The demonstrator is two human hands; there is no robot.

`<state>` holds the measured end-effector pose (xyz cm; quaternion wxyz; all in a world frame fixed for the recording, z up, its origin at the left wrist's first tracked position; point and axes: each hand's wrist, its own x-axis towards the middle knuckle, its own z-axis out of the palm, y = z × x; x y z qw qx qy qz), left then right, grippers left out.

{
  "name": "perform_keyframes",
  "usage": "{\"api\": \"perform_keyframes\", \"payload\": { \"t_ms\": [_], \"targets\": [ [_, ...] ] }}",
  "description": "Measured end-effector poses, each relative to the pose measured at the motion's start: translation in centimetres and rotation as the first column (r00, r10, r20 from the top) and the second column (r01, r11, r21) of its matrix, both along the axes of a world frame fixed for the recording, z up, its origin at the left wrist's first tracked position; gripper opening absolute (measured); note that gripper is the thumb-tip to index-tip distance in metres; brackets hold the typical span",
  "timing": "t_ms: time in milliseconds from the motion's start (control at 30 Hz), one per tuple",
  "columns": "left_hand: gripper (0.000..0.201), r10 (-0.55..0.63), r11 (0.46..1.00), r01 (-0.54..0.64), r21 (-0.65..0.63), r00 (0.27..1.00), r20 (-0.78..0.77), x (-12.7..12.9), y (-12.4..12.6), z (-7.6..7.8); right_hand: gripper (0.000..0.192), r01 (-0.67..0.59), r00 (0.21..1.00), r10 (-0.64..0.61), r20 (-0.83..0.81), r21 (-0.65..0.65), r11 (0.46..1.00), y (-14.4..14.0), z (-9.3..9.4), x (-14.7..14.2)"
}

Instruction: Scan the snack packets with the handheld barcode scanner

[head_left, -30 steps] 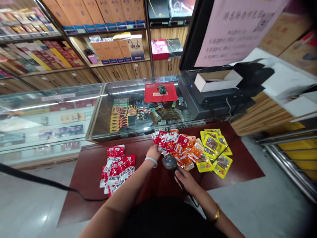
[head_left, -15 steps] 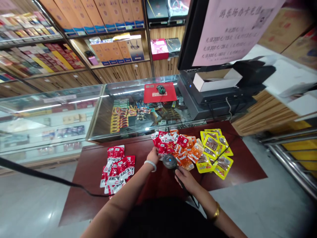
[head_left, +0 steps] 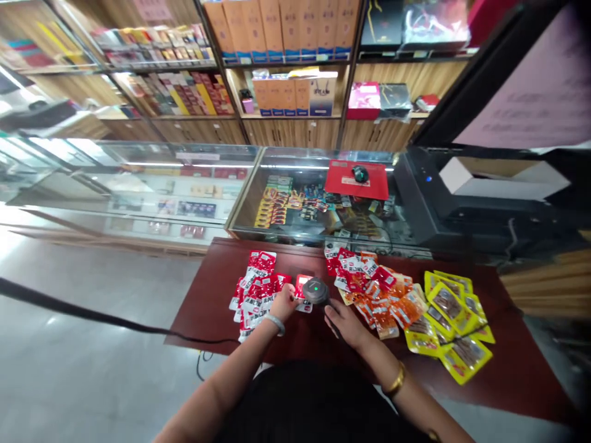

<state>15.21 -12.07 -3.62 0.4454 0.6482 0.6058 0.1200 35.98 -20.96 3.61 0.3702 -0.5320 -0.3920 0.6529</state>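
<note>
My right hand (head_left: 344, 323) grips the scanner (head_left: 316, 290); just left of it my left hand (head_left: 282, 303) pinches a red packet (head_left: 302, 284), its print unreadable. The glass case (head_left: 318, 206) beyond the scanner holds small packs.

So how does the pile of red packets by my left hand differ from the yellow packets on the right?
The red packets are red and white with printed labels; the yellow packets show brown contents through a window. The red pile is smaller-packed and overlapped beside the left hand; the yellow ones look larger and lie untouched, away from both hands. Both lie flat on the dark red table.
</note>
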Motion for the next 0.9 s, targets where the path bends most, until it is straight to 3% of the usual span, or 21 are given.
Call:
{"api": "perform_keyframes", "payload": {
  "t_ms": [200,333,533,633,700,767,900],
  "targets": [
    [0.029,0.145,0.989,-0.144,0.026,0.986,-0.079,-5.6,0.1,1.0,0.052,-0.156,0.968,0.130,0.215,0.110,0.982,0.9,-0.7,-2.4],
    [0.030,0.256,0.963,-0.268,-0.005,0.928,-0.270,-9.6,1.9,2.1,0.049,-0.237,0.928,0.182,0.325,0.139,0.961,1.0,-0.3,-3.3],
    [0.037,0.223,0.974,-0.213,0.076,0.839,-0.496,-12.3,3.9,3.5,0.046,-0.223,0.915,0.167,0.366,0.117,0.968,-0.1,0.0,-3.3],
    [0.048,0.244,0.965,-0.145,0.218,0.804,-0.542,-11.3,3.8,3.8,0.047,-0.154,0.935,0.108,0.337,0.112,0.982,-0.8,-0.2,-2.5],
    [0.050,0.218,0.952,-0.060,0.301,0.823,-0.524,-9.5,3.7,3.7,0.049,-0.097,0.952,0.065,0.300,0.092,0.991,-1.4,-0.6,-1.8],
    [0.046,0.130,0.946,0.036,0.324,0.869,-0.478,-6.7,3.6,3.4,0.053,-0.035,0.966,0.019,0.259,0.058,0.998,-2.1,-1.1,-1.1],
    [0.032,-0.132,0.944,0.216,0.249,0.940,-0.313,1.0,3.3,2.2,0.055,0.087,0.983,-0.085,0.160,-0.007,0.996,-3.6,-2.2,0.6]
  ]
}}
